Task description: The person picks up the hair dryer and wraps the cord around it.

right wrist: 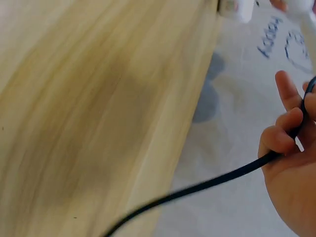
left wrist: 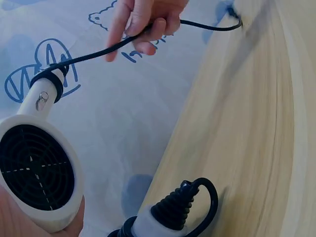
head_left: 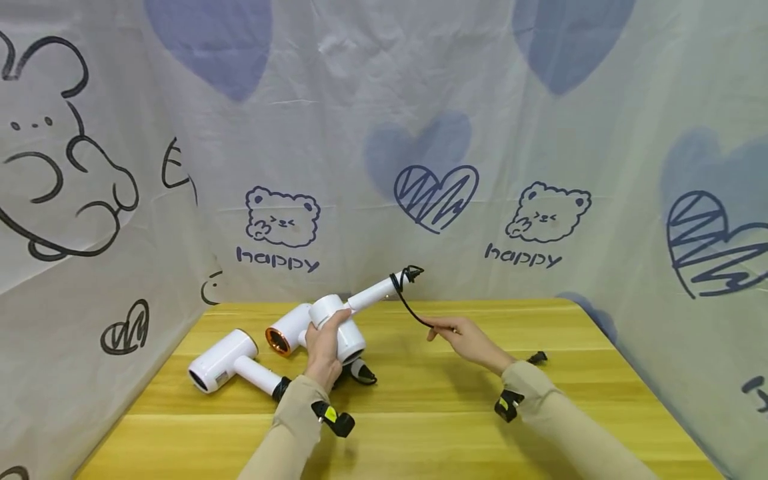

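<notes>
My left hand (head_left: 324, 350) grips a white hair dryer (head_left: 350, 341) by its barrel, above the table. Its handle points up and to the right, with black cord (head_left: 396, 283) wound round the end. In the left wrist view the dryer's round black grille (left wrist: 37, 168) faces the camera. To the right, my right hand (head_left: 465, 340) pinches the cord between thumb and fingers. From that hand the cord (right wrist: 197, 187) trails off in the right wrist view. A black plug (head_left: 537, 358) shows beyond the right wrist, at the table.
Two more white hair dryers lie at the left of the wooden table (head_left: 420, 433): one in front (head_left: 222, 360), and one behind with a copper-coloured ring (head_left: 291, 327), partly hidden by the held dryer. A printed cloth (head_left: 360, 80) hangs behind the table.
</notes>
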A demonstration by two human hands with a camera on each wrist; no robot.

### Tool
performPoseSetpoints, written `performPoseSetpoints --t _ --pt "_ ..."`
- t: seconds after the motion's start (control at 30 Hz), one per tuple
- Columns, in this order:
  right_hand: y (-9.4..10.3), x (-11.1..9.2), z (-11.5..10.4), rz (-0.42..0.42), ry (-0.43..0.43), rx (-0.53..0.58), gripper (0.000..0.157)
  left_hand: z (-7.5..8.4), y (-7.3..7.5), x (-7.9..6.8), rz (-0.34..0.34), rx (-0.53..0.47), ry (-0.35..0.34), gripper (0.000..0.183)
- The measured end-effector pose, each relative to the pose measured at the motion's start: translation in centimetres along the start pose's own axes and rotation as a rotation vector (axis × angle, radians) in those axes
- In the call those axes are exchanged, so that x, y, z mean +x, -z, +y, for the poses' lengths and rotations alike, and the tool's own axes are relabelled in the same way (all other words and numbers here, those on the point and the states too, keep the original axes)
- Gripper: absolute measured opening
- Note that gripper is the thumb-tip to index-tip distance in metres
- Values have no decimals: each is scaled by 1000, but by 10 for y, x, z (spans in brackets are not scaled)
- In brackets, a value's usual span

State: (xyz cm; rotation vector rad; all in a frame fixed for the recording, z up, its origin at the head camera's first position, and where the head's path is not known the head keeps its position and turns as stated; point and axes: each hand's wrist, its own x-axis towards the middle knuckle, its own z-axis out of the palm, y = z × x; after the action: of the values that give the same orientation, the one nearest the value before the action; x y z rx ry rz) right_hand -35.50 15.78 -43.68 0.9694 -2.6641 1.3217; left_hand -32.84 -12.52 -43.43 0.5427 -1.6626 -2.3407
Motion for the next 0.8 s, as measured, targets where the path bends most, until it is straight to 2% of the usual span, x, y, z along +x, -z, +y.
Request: performPoseSetpoints --t 0.2,0.33,0.47,0.57,0.63,0.8 --pt "10 5 17 22 -89 66 31 2 -3 -1 -36 -28 23 76" --pt "14 11 21 -8 -158 56 30 1 -5 -4 -93 -43 38 75" --pt "19 19 21 -48 -242 3 30 1 -4 -6 -196 -69 45 70" --pt "27 21 22 -31 -284 -46 29 2 -4 -7 -293 -64 41 65" --pt "33 23 23 3 -295 -56 28 2 -3 -8 -342 -46 38 63" --pt "42 31 16 76 -263 -46 29 0 1 -10 -411 30 46 59"
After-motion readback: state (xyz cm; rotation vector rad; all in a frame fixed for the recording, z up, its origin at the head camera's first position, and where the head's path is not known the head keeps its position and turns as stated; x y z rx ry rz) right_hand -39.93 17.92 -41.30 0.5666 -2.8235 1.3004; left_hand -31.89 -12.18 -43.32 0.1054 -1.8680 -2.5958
